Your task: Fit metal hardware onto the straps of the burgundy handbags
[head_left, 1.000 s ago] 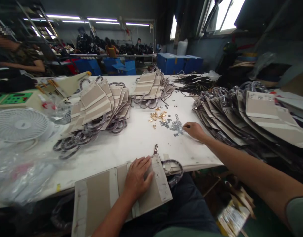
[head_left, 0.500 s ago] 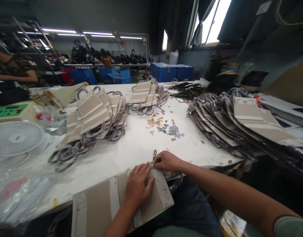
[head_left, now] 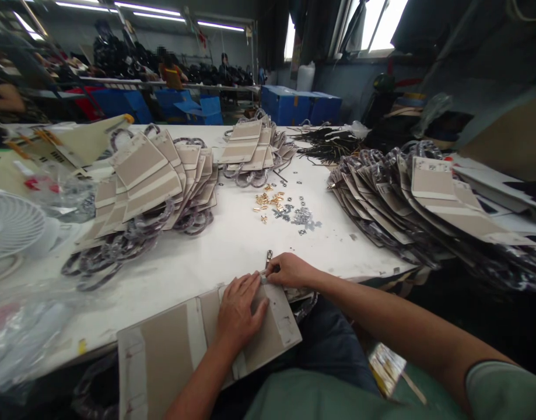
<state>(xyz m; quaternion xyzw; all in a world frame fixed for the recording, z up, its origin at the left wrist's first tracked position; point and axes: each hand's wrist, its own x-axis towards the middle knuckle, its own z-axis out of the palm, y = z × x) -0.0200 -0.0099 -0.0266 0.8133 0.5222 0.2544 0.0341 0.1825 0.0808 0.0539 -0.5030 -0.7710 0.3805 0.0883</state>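
Observation:
My left hand [head_left: 238,311] lies flat, fingers spread, on a tan cardboard panel [head_left: 171,344] that hangs over the near edge of the white table [head_left: 198,256]. Pinched at the panel's top edge, my right hand [head_left: 288,270] has its fingertips closed on something too small to make out, touching my left fingertips. A small metal tool [head_left: 268,256] lies just beyond them. Farther out, gold fittings [head_left: 268,200] and silver fittings [head_left: 300,216] are scattered on the table.
Fanned stacks of cardboard panels with looped handles lie at left [head_left: 154,181], centre back [head_left: 250,149] and right [head_left: 416,198]. A white fan [head_left: 9,224] and plastic bags [head_left: 27,326] sit at left. Black straps [head_left: 326,146] lie at the back. Other people work behind blue crates [head_left: 294,105].
My right hand came back from the silver fittings to the panel's top edge beside my left hand, where it now pinches. The left hand stayed on the panel.

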